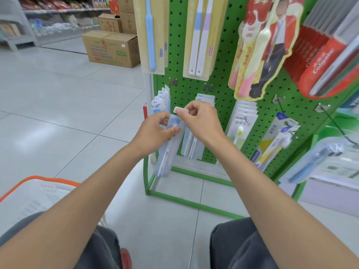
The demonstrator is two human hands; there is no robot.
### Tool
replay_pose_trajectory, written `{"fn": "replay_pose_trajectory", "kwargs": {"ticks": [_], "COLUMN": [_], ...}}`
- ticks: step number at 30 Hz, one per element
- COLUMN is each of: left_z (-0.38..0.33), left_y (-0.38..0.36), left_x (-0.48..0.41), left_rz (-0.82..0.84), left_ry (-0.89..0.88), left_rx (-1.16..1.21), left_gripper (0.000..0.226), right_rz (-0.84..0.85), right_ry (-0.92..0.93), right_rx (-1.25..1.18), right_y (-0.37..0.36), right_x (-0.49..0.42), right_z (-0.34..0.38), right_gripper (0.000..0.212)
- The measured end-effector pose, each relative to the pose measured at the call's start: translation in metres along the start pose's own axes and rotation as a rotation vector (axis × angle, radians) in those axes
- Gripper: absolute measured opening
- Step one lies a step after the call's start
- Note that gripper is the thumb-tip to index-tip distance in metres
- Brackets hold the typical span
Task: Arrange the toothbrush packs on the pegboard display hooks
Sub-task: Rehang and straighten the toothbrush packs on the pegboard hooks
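A clear toothbrush pack (169, 150) with blue print hangs down in front of the green pegboard (225, 78). My left hand (155, 131) grips its upper part from the left. My right hand (202, 119) pinches the pack's white top tab (181, 110) between thumb and fingers. Behind my hands, similar packs hang on the lower left hook (161, 102) and on the middle hook (206, 98). My right hand hides the tip of the middle hook.
More toothbrush packs fill the upper hooks (151, 33) and the right side (242, 121); two bare hooks (281, 105) stick out at right. An orange-rimmed white basket (37, 195) sits at lower left. Cardboard boxes (112, 49) stand behind on the tiled floor.
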State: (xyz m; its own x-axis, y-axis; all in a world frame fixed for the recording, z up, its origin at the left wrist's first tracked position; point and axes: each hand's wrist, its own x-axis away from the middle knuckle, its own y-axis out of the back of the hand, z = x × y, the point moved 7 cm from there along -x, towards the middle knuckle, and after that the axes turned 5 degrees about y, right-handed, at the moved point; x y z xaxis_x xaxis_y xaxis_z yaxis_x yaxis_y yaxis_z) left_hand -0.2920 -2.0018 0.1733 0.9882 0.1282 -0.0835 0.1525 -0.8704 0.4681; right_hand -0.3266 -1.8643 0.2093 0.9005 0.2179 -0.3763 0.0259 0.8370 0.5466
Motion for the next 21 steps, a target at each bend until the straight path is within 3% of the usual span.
{"fn": "replay_pose_trajectory", "kwargs": {"ticks": [4, 8, 10, 15, 18, 21], "left_z": [-0.003, -0.001, 0.004, 0.02, 0.025, 0.025], "left_y": [0.0, 0.008, 0.015, 0.034, 0.048, 0.055], "left_x": [0.003, 0.003, 0.0, -0.002, -0.001, 0.0], "left_rz": [0.016, -0.033, -0.082, -0.271, -0.37, -0.399], "left_ry": [0.008, 0.102, 0.176, 0.274, 0.303, 0.301], "left_rx": [0.124, 0.386, 0.496, 0.682, 0.74, 0.745], "left_gripper": [0.016, 0.014, 0.014, 0.021, 0.029, 0.028], "right_rz": [0.005, 0.088, 0.185, 0.543, 0.787, 0.921], "right_ry": [-0.033, -0.042, -0.038, -0.109, -0.14, -0.162], "right_rx": [-0.075, -0.066, -0.074, 0.025, 0.164, 0.209], "right_y": [0.004, -0.007, -0.018, -0.04, -0.05, -0.058], "right_x": [-0.001, 0.002, 0.006, 0.018, 0.032, 0.045], "right_z": [-0.004, -0.005, -0.005, -0.015, -0.028, -0.035], "right_gripper": [0.028, 0.041, 0.048, 0.043, 0.04, 0.033]}}
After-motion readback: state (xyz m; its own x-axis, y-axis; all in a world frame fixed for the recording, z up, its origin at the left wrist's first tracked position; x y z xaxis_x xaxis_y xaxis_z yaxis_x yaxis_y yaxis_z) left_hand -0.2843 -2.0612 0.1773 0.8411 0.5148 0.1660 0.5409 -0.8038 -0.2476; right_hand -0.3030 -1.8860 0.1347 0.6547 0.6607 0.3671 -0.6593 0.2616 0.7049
